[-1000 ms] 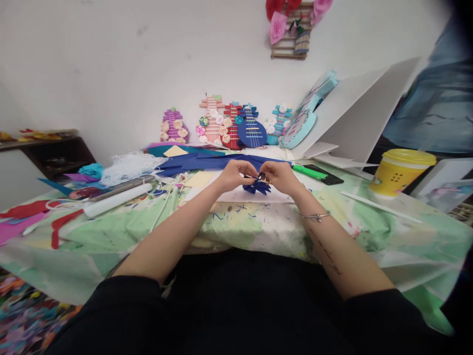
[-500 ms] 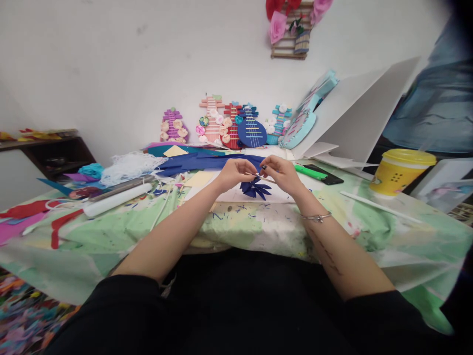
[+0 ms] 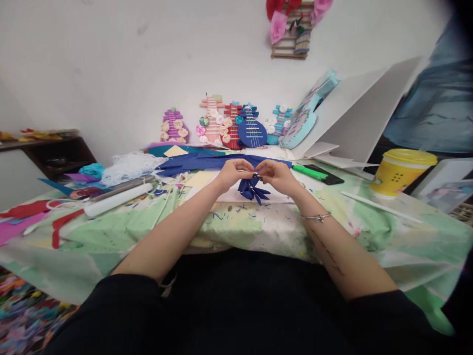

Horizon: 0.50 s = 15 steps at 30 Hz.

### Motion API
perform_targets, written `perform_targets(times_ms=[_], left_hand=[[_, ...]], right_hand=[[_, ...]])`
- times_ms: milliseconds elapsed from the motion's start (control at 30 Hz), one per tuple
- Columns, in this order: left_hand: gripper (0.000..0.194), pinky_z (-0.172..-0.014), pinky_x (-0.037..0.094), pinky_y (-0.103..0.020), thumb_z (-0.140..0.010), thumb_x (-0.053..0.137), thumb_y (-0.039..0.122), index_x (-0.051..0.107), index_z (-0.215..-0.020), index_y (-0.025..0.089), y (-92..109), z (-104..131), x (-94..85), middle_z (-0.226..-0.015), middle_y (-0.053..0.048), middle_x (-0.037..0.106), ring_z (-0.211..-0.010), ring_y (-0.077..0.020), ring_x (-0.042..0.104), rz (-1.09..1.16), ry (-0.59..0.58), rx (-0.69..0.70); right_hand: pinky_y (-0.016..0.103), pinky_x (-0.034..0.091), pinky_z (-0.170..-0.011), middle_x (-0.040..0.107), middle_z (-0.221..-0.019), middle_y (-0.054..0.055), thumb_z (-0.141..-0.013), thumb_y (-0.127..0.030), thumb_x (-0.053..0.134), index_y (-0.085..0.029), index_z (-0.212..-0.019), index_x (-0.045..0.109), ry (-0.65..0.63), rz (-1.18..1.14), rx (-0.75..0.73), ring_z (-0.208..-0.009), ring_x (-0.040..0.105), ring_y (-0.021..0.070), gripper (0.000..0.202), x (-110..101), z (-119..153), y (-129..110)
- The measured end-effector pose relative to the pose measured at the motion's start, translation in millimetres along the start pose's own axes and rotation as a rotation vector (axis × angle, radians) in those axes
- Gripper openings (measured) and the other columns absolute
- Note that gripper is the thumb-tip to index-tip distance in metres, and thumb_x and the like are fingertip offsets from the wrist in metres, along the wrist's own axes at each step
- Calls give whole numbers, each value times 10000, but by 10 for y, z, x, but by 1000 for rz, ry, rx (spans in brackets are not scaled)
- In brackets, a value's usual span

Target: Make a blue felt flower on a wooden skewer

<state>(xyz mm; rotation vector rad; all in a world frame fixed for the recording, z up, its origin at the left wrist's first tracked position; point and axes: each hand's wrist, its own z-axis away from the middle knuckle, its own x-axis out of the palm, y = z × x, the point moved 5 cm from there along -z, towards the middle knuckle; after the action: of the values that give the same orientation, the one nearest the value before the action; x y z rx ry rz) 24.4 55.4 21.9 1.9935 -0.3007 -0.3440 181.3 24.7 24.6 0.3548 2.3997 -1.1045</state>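
Note:
Just beneath my fingertips hangs a dark blue flower with narrow, pointed petals, over a white sheet. My left hand is closed in a pinch at its upper edge. From the other side my right hand is pinched shut too, its fingertips meeting those of the left. Whatever lies between the right fingers is too small and covered to name. Behind the hands are dark blue strips of paper or cloth.
A green cutter lies on a black slab at right, near a yellow cup. Leftward are a white roll and a heap of white string. Several decorated toy lutes, including a blue one, lean on the wall.
My right hand has moved left until its fingertips meet the left hand's. A thin pale strand seen between the hands no longer shows. The blue petals have shifted and turned slightly.

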Motion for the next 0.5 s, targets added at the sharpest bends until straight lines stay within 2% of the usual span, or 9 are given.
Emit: perform_targets(times_ms=[200, 367, 500], left_hand=[[318, -689, 491, -265, -515, 844, 223, 624, -718, 116, -7, 0, 15, -709, -14, 661, -662, -109, 620, -8, 7, 7], [300, -663, 473, -242, -520, 831, 195, 631, -728, 116, -6, 7, 33, -725, -12, 660, -649, -98, 613, 6, -2, 11], [299, -663, 474, -246, -529, 828, 195, 625, -735, 117, -7, 9, 40, -722, -14, 660, -649, -99, 613, 6, -10, 9]], right_hand=[[280, 496, -563, 705, -679, 35, -721, -187, 665, -171, -876, 625, -13, -72, 104, -535, 622, 140, 161, 10, -2, 74], [263, 474, -526, 702, -754, 42, -683, -229, 689, -170, -894, 631, -38, -163, 82, -553, 591, 125, 226, 36, -16, 78], [238, 423, -498, 675, -679, 23, -699, -302, 697, -164, -903, 628, -43, -156, 91, -522, 544, 105, 256, 41, -19, 83]])
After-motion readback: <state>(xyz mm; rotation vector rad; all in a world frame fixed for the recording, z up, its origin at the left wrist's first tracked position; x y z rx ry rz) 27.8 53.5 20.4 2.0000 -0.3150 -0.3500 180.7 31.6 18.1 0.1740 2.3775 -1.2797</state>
